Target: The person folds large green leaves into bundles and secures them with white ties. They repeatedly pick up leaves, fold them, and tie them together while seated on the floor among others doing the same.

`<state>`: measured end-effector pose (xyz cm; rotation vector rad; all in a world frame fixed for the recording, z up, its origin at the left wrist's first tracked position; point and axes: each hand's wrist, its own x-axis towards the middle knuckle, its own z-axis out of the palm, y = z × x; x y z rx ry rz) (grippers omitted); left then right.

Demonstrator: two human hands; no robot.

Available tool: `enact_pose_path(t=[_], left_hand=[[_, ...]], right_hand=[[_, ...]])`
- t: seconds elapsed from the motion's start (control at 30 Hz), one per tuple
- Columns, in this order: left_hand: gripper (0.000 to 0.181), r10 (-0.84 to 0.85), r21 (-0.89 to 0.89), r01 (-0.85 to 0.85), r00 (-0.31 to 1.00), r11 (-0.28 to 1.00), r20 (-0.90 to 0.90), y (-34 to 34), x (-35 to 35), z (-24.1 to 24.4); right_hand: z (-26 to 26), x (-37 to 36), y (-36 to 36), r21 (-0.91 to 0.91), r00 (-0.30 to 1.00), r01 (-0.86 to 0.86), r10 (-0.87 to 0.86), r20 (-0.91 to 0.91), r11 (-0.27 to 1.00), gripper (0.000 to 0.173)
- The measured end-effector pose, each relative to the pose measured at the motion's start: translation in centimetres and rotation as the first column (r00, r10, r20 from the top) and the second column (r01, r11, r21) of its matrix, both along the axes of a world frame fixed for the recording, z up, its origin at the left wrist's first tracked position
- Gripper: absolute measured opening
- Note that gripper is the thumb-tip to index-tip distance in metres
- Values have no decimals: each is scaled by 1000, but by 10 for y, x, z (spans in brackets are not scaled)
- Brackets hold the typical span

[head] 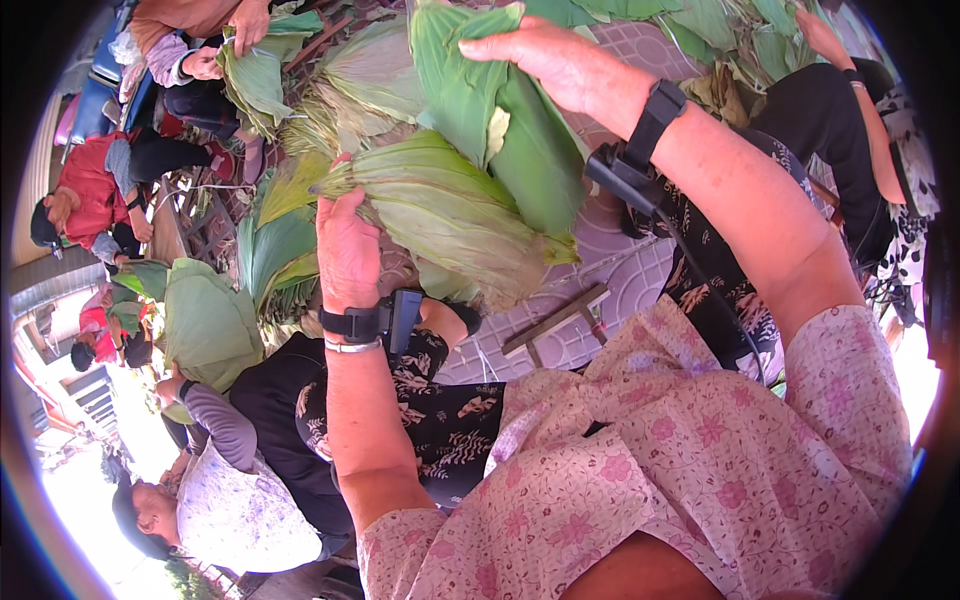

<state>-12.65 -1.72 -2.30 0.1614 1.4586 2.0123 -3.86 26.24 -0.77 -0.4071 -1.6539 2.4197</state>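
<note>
The narrow end of a pale, brown-streaked leaf bundle [450, 217] is pinched in my left hand [349, 247]. Its broad end fans out to the right and looks dry. In my right hand [562, 64] are broad green leaves [487, 90], gripped near the top with the thumb lying across them. These green leaves hang down behind the pale bundle, and the two overlap. A small yellowish patch [496, 133] shows on the green leaves. Each of my wrists carries a black strap with a small device.
Piles of leaves [375, 67] lie on the patterned paving [630, 56]. A small wooden stool or frame [555, 322] stands before my knees. Co-workers sit close on both sides; one person's hands [202, 64] hold a leaf bundle at upper left. More leaves [210, 322] are beside a left-hand neighbour.
</note>
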Motion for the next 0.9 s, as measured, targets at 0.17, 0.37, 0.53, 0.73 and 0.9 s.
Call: enact_pose_path(t=[0.17, 0.37, 0.53, 0.73, 0.9], left_hand=[[45, 80, -76, -81, 997, 994, -13, -11, -11, -17], [24, 46, -375, -175, 943, 910, -328, -19, -21, -33], [15, -45, -502, -273, 845, 821, -532, -30, -34, -56], [12, -55, -508, -294, 824, 810, -564, -24, -45, -66], [18, 20, -428, -373, 773, 823, -635, -37, -37, -59]], right_hand=[[11, -12, 19, -30, 994, 106, -104, 39, 994, 30], [30, 7, 30, -14, 995, 85, -85, -42, 996, 15], [56, 8, 34, -62, 970, 241, -243, -22, 968, 18], [64, 19, 48, 34, 927, 364, -358, -108, 931, 17], [62, 13, 32, 49, 926, 377, -377, -6, 925, 16]])
